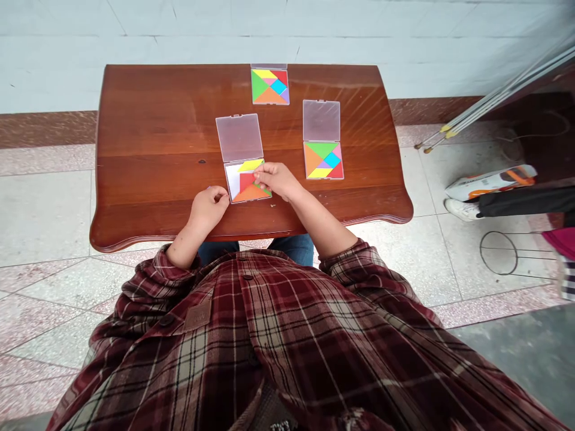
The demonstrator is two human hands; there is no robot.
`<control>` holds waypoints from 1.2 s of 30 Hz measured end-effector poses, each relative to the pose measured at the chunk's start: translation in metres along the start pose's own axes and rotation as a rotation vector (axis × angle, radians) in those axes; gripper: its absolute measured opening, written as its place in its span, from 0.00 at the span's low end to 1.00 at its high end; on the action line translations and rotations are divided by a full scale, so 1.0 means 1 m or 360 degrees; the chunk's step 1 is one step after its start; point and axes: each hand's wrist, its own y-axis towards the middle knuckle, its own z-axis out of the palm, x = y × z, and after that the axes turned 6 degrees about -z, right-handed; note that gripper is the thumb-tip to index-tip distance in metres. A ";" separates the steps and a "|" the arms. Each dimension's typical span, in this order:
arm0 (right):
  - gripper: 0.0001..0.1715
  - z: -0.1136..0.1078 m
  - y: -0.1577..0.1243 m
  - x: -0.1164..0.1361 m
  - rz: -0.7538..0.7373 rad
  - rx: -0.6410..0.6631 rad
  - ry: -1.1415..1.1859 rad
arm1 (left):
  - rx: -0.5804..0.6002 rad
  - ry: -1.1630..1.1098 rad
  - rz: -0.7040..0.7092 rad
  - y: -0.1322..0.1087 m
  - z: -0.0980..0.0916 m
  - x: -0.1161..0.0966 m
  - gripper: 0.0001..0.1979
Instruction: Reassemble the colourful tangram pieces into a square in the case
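Observation:
An open tangram case (pixel 232 179) lies in front of me, its clear lid (pixel 240 137) folded back. Inside it are a yellow piece (pixel 250 165), an orange triangle (pixel 251 193), a bit of green and a red piece (pixel 245 181); the white bottom shows at the left. Over the case's right half, my right hand (pixel 278 181) has its thumb and fingers pinched at the red piece's edge, covering part of the tray. My left hand (pixel 209 206) rests by the lower left corner with curled fingers; whatever is in them is hidden.
Two more open tangram cases with full colour patterns lie on the brown wooden table (pixel 153 155): one at the back edge (pixel 269 87), one at the right (pixel 323 160). Crutches (pixel 462 114), a white-and-orange bag (pixel 489 181) and another person's leg (pixel 521 203) are to the right.

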 end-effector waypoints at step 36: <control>0.11 0.012 0.043 -0.006 -0.0561 0.0004 -0.1442 | 0.0047 0.0840 0.0123 -0.010 0.023 -0.008 0.25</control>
